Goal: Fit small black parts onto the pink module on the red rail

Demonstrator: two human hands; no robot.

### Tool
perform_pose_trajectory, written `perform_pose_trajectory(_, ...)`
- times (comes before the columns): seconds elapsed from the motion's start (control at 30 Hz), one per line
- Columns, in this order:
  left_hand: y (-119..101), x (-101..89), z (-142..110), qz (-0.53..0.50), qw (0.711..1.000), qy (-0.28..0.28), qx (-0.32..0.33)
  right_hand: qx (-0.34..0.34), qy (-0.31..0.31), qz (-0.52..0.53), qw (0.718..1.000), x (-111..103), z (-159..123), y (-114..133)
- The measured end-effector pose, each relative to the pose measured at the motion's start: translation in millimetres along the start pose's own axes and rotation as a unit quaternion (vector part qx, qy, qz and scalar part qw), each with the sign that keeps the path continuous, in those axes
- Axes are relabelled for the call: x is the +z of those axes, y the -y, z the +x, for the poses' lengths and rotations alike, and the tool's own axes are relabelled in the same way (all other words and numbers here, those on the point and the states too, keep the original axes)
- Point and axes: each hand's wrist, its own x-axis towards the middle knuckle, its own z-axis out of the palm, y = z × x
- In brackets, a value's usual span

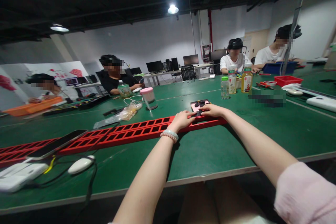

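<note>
A long red slotted rack (126,133) lies across the green table (215,150). My left hand (183,119) rests on the rack's right part, fingers curled down onto it, a bead bracelet on the wrist. My right hand (213,110) lies beside it at the rack's right end, fingers closed over the near edge of a small pink tray (199,105) with dark small parts in it. What the fingertips pinch is too small to make out.
A phone (56,143), a white mouse (81,164) and a white device (18,176) with cables lie at the left. A pink-lidded cup (149,98), a plastic bag (128,112) and bottles (232,80) stand farther back. Other people sit around the table's far sides.
</note>
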Motion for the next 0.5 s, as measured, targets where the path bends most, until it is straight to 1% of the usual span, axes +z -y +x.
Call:
perform_pose_trajectory(0.23,2.6,1.3,0.3,-0.004,1.0,-0.003,-0.001,-0.026,0.02,-0.067,0.997,0.7,5.2,-1.4)
perform_pose_trajectory(0.37,2.9,0.5,-0.1,-0.007,1.0,-0.003,0.002,-0.022,0.017,-0.074,0.997,1.7,6.5,-2.3)
perform_pose_trajectory(0.5,2.0,0.2,0.6,-0.003,1.0,0.002,-0.008,-0.012,0.006,-0.081,0.997,2.3,4.3,1.0)
